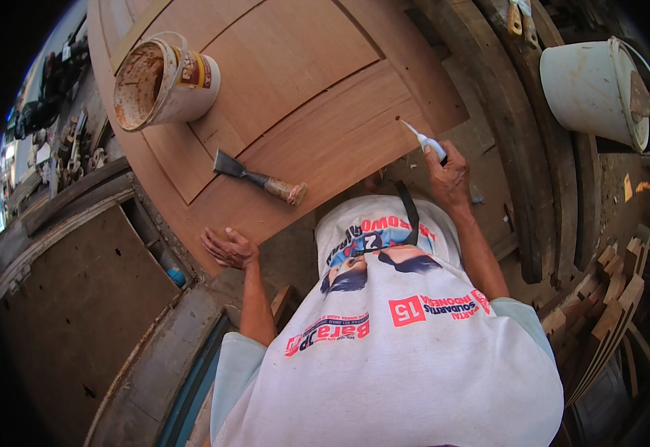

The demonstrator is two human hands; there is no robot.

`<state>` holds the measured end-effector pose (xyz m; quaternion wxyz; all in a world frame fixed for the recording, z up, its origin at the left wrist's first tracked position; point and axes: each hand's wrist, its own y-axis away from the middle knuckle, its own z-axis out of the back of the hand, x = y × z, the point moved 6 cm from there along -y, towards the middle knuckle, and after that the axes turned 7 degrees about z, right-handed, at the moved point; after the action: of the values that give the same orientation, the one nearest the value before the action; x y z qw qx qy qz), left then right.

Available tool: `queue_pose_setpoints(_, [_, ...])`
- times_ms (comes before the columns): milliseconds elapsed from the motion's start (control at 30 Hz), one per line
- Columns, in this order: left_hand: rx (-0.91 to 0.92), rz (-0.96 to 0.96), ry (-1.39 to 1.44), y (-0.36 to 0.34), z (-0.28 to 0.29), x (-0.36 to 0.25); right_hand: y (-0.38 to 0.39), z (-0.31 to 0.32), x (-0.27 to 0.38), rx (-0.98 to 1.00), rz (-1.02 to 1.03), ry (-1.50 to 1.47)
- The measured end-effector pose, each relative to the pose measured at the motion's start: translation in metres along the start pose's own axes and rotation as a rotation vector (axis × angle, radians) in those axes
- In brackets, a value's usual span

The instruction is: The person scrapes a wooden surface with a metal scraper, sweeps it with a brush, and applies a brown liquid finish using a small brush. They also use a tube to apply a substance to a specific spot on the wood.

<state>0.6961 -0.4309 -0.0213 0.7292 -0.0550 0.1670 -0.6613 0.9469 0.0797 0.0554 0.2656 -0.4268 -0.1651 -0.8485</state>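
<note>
A wooden panel door (325, 127) lies in front of me. My left hand (229, 248) rests on its near left corner, empty, with the fingers stretched out. My right hand (450, 173) grips a small white glue bottle (433, 147) with a long pointed nozzle. The nozzle tip points at a small dark spot (397, 118) in the wood near the door's right edge; I cannot tell whether it touches. Between my hands, nearer the left one, lies a broad-bladed scraper (261, 179) with a worn wooden handle. A white bucket (194, 89), smeared brown inside, tilts on the door farther back.
To the right, another white bucket (582, 86) sits by thick dark timber beams (522, 134); putty knives (520, 18) lie on them farther back. Wood offcuts (608, 305) are stacked at the lower right. A flat brown panel (86, 298) with a raised frame is on the left.
</note>
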Motion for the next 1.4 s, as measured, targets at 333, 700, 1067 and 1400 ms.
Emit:
queue_pose_setpoints(333, [-0.017, -0.004, -0.006, 0.0006, -0.0004, -0.0001, -0.0021, 0.0014, 0.0045, -0.007, 0.031, 0.015])
queue_pose_setpoints(700, [-0.012, 0.003, -0.004, 0.0004, 0.0011, -0.0019, -0.0013, 0.0034, 0.0021, -0.009, 0.014, 0.023])
queue_pose_setpoints(1067, [-0.014, -0.011, 0.011, 0.0006, 0.0013, -0.0025, -0.0007, 0.0089, 0.0043, -0.008, -0.004, 0.023])
queue_pose_setpoints(1400, [-0.006, -0.025, 0.028, -0.0010, 0.0012, -0.0019, -0.0011, 0.0089, 0.0020, -0.017, 0.005, 0.016])
